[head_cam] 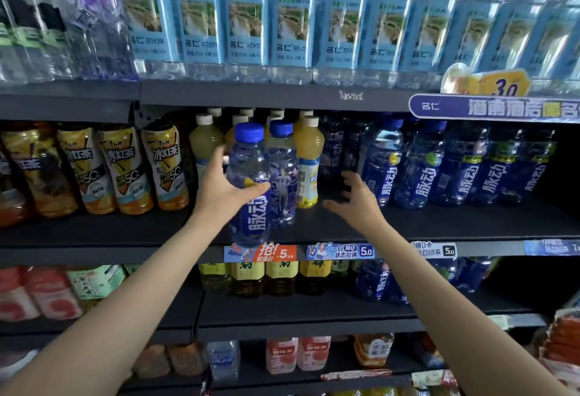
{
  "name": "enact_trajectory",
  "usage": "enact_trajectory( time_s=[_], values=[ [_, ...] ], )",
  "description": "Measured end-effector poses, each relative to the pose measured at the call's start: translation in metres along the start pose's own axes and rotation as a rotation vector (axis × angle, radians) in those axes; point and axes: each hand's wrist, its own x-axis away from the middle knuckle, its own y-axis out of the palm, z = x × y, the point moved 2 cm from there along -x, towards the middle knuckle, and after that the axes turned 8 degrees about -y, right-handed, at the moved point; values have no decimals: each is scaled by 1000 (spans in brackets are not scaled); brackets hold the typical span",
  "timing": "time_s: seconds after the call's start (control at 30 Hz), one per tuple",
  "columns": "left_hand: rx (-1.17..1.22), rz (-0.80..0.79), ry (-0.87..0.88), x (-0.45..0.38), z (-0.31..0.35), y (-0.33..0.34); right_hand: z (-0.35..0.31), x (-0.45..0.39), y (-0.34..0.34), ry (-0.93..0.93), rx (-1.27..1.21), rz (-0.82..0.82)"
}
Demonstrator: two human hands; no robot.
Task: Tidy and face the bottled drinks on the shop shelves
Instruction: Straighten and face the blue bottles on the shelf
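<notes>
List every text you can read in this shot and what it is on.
"脉动": blue bottle the left hand grips.
"名仁": water bottles, top shelf.
"冰红茶", "5G": tea bottles.
"3.0": yellow tag.
"5.0": price label.
Smaller print is too blurred.

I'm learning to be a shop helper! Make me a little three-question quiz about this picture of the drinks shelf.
1. True or false: the left hand grips a blue-capped bottle.
2. Which drinks fill the top shelf? A) orange juice B) water bottles with light blue labels C) milk cartons
3. Fill in: the right hand is ____, its fingers spread over a bare part of the middle shelf, holding nothing.

Key: 1 true; 2 B; 3 open.
</notes>
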Motion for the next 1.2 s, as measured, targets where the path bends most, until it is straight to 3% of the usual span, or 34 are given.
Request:
enact_trajectory(
  time_s=[0.17, 0.3, 0.4, 0.5, 0.63, 0.77, 0.93, 1.03, 1.2],
  values=[
    [-71, 117, -112, -29, -18, 7, 7, -34, 18, 4, 38, 69],
    [-168, 158, -65, -48, -15, 15, 22, -63, 22, 31, 21, 162],
    [-232, 283, 170, -44, 12, 24, 37, -85, 25, 51, -1, 232],
    [-577, 275, 519, -50, 35, 48, 48, -107, 31, 9, -22, 298],
    [-884, 244, 672, -70, 23, 68, 58, -140, 38, -30, -80, 311],
    [-901, 344, 757, -74, 15, 72, 68, -162, 46, 136, -218, 332],
    [-921, 375, 786, -75, 14, 73, 63, -184, 54, 243, 122, 443],
    [-922, 370, 779, -75, 15, 73, 61, -189, 54, 253, 51, 545],
    [-923, 373, 787, -76, 14, 73, 63, -172, 55, 220, -100, 574]
  ],
)
